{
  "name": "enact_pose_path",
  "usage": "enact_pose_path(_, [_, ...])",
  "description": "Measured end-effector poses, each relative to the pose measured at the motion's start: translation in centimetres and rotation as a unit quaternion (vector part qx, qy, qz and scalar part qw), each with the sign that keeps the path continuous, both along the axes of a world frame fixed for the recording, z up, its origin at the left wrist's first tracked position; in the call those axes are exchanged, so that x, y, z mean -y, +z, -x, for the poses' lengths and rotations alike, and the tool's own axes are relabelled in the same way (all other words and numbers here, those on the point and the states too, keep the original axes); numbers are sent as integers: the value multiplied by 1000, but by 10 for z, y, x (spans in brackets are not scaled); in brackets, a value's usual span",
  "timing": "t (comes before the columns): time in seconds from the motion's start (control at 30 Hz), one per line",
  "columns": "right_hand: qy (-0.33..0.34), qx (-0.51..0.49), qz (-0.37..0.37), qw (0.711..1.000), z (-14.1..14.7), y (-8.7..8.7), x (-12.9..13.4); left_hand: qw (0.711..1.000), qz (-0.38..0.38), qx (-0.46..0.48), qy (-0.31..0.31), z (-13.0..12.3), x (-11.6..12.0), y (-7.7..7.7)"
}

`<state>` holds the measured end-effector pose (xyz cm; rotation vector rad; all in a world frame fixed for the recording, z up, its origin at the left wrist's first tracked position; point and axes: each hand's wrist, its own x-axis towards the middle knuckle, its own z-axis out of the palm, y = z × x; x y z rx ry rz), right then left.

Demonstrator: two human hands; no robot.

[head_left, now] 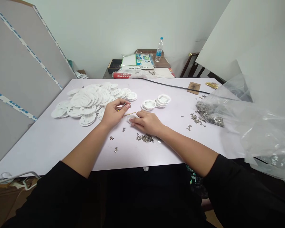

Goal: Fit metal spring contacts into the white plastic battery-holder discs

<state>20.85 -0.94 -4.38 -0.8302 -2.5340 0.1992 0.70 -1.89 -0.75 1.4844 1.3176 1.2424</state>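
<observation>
My left hand is closed in a pinch, with a small dark tip showing between thumb and forefinger; the rest of what it holds is hidden. A thin wooden stick points out from beside that hand toward the right one. My right hand grips a white round plastic disc low over the table, its fingers covering much of it. Just in front of that hand is a pile of small metal clips. A few loose clips lie nearer the table's front edge.
A large heap of white discs spreads across the left, and two small stacks stand beyond my hands. At right lie a plastic bag of metal clips and scattered clips. A black cable crosses the back; a water bottle stands behind.
</observation>
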Motion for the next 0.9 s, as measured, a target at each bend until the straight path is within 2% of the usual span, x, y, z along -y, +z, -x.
enact_pose_path(0.1, [-5,-81,70,994,-3,2,-1,1000,5,-8,0,0,2,2])
enact_pose_path(0.17, [-12,-154,137,978,-7,4,-2,1000,5,-7,0,0,3,3])
enact_pose_path(0.27, [-52,-242,250,936,-12,7,-4,1000,0,-23,3,1,3,3])
enact_pose_path(0.37, [-82,-299,364,878,-15,10,-6,998,-25,-53,7,1,3,1])
enact_pose_path(0.43, [-63,-337,403,849,-15,12,-6,997,-37,-64,7,1,3,-1])
enact_pose_path(0.5, [-44,-367,413,832,-14,12,-6,997,-38,-72,9,0,3,-2])
enact_pose_path(0.6, [-47,-388,408,825,-13,11,-8,996,-29,-79,10,-1,3,-4])
enact_pose_path(0.8, [-72,-334,353,871,-12,11,-9,995,-46,-83,-10,-3,5,-6])
enact_pose_path(0.9, [-61,-346,394,849,-10,13,-6,992,-74,-98,-3,-5,8,-6])
